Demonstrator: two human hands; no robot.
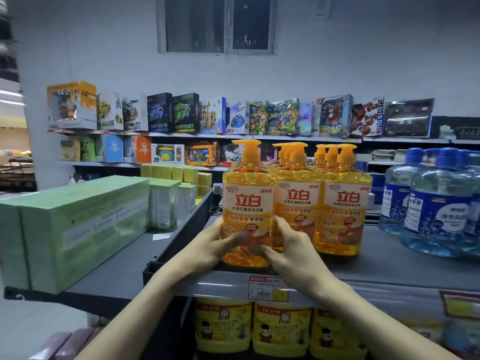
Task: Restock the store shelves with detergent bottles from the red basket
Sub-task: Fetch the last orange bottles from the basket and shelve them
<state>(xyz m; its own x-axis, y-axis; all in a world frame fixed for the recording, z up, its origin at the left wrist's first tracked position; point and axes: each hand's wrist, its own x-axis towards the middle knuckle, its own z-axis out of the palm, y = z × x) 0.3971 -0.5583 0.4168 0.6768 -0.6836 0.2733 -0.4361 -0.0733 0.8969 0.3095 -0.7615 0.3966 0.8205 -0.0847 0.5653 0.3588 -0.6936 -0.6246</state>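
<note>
An orange pump-top detergent bottle (246,201) with a red and white label stands upright at the front edge of the grey shelf (389,263). My left hand (220,242) grips its lower left side, thumb across the label. My right hand (288,245) grips its lower right side, fingers curled round the base. To its right stand two rows of the same orange bottles (342,203), several deep. The red basket is not in view.
Green boxes (78,224) fill the shelf section to the left. Blue-capped clear jugs (441,201) stand at the right. Yellow tubs (280,331) sit on the shelf below, under a price tag (267,288). Toy boxes (207,115) line the back wall shelves.
</note>
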